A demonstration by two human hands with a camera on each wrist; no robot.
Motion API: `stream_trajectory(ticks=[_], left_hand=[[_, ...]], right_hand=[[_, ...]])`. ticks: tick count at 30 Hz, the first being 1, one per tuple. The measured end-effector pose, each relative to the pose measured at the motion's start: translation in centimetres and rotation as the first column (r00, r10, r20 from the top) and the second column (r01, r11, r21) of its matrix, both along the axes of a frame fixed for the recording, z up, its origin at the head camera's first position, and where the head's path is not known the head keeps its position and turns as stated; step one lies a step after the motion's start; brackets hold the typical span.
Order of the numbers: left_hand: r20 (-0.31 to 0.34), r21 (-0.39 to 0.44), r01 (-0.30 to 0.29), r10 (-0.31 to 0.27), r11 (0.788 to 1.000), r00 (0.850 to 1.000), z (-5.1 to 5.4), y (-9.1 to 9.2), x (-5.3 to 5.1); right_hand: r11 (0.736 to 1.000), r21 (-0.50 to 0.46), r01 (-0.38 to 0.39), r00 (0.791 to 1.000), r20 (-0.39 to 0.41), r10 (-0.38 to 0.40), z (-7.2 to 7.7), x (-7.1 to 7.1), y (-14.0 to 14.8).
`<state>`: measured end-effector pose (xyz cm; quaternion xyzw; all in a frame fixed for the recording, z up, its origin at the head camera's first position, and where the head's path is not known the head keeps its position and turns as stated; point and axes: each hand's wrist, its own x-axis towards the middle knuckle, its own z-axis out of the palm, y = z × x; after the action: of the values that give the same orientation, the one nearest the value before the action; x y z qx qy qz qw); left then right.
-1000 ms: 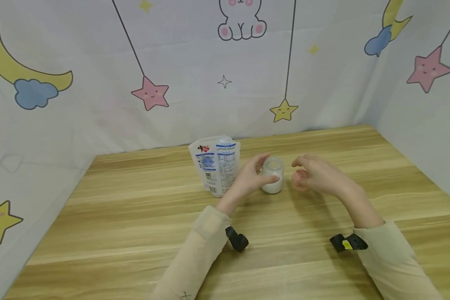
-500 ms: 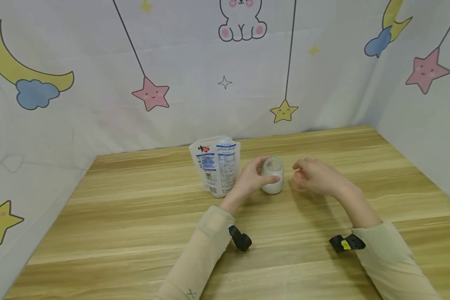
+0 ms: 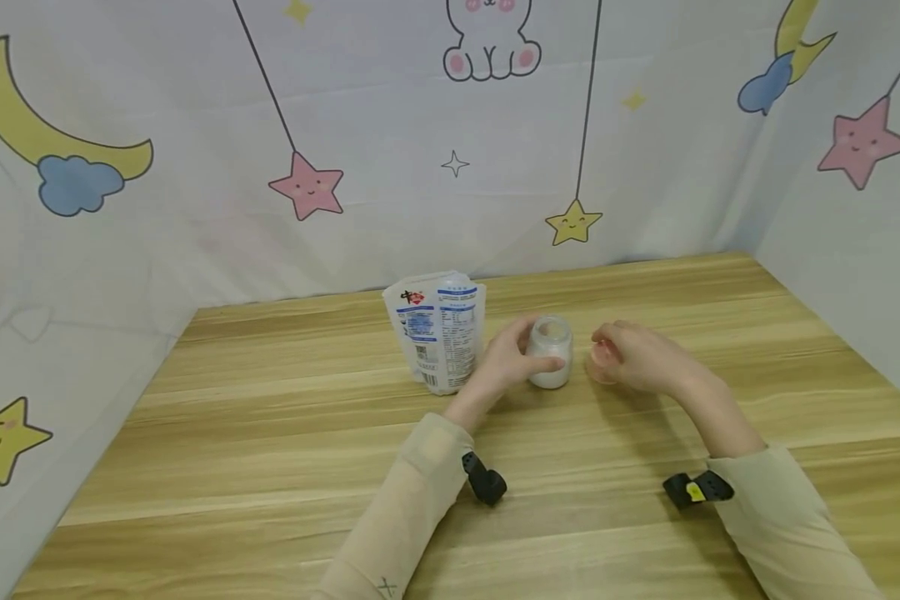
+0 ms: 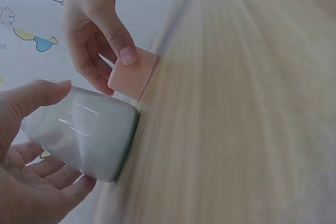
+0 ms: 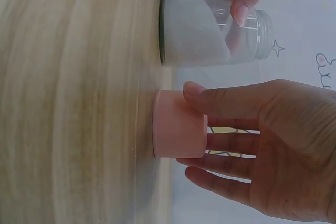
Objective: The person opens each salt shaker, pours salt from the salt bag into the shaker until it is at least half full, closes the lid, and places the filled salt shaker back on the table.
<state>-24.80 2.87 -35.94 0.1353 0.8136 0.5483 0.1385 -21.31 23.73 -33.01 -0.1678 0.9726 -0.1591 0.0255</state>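
Observation:
A clear glass jar (image 3: 551, 354) with an uncapped mouth stands on the table, partly filled with white contents. My left hand (image 3: 512, 354) grips its side, thumb in front and fingers behind, as the left wrist view shows the jar (image 4: 86, 129) too. Just right of it a small pink cylinder (image 5: 181, 127) sits upright on the tabletop, apart from the jar; whether it is a cup or a lid I cannot tell. My right hand (image 3: 648, 360) holds this cylinder between thumb and fingers, and covers part of it in the head view.
Left of the jar, close to my left hand, a white pouch (image 3: 438, 333) with blue printing stands upright. The wooden table (image 3: 270, 467) ends at a cloth backdrop (image 3: 375, 100) with printed stars and moons.
My right hand's fingers have come down and closed in around the pink cylinder. My left hand stays at the jar, which has not moved on the table. The head view shifts slightly.

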Motion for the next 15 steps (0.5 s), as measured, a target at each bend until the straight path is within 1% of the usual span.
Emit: stream_trajectory(ticks=[8, 15], left_hand=[[-0.014, 0.004, 0.020, -0.020, 1.000, 1.000, -0.62, 0.12, -0.26], [-0.003, 0.002, 0.022, -0.022, 1.000, 1.000, -0.64, 0.00, -0.14]], right_hand=[[1.000, -0.001, 0.009, 1.000, 0.012, -0.009, -0.14, -0.04, -0.05], [1.000, -0.002, 0.002, 1.000, -0.007, -0.002, -0.41, -0.17, -0.06]])
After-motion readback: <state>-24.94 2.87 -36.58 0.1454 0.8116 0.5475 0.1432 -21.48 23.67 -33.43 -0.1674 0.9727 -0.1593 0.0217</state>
